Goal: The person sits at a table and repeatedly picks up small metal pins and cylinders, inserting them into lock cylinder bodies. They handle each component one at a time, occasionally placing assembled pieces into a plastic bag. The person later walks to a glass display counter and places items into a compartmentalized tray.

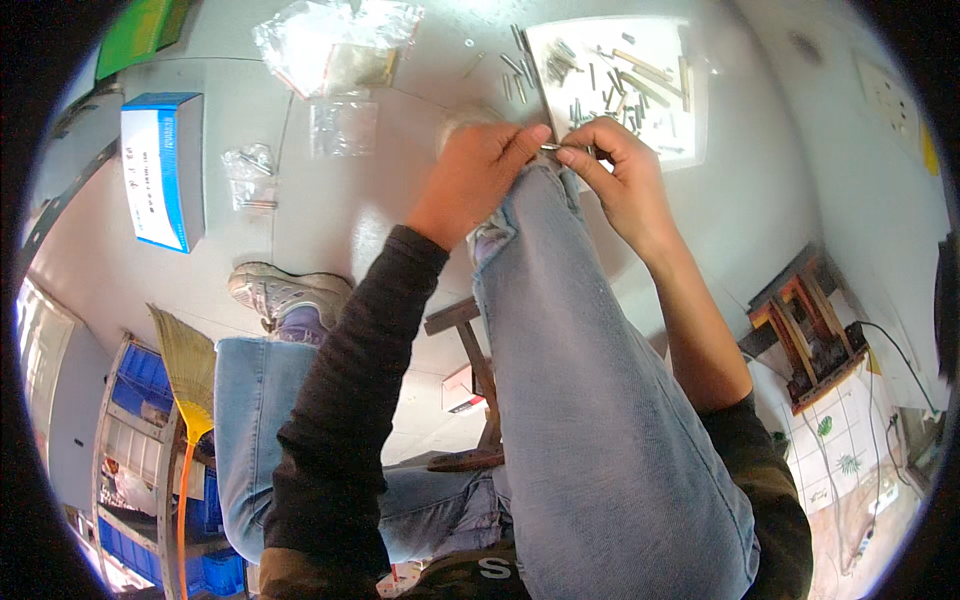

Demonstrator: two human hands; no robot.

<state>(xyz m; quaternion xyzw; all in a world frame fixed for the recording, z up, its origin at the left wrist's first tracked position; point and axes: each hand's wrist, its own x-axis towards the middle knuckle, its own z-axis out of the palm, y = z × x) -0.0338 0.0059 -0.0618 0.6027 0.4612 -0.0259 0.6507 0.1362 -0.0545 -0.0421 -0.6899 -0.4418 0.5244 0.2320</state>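
Above my raised knee, both hands meet at a small shiny metal pin (pixel 551 147). My right hand (pixel 628 185) pinches one end of it between thumb and forefinger. The pin's other end reaches my left hand (pixel 478 178), whose fingers are curled under the thumb; what they grip is hidden. Just beyond the hands lies a white sheet or shallow tray (pixel 690 110), strewn with several metal pins and longer rods (pixel 645 85). A few more pins (pixel 517 70) lie on the floor beside its left edge.
Clear plastic bags (pixel 345 128) lie at the far left, with a smaller bag of metal pieces (pixel 250 172) nearer. A blue-and-white box (pixel 165 170) stands left of them. My shoe (pixel 285 290), a broom (pixel 185 370) and a shelf with blue bins (pixel 140 385) are lower left; a wooden stool (pixel 805 325) is right.
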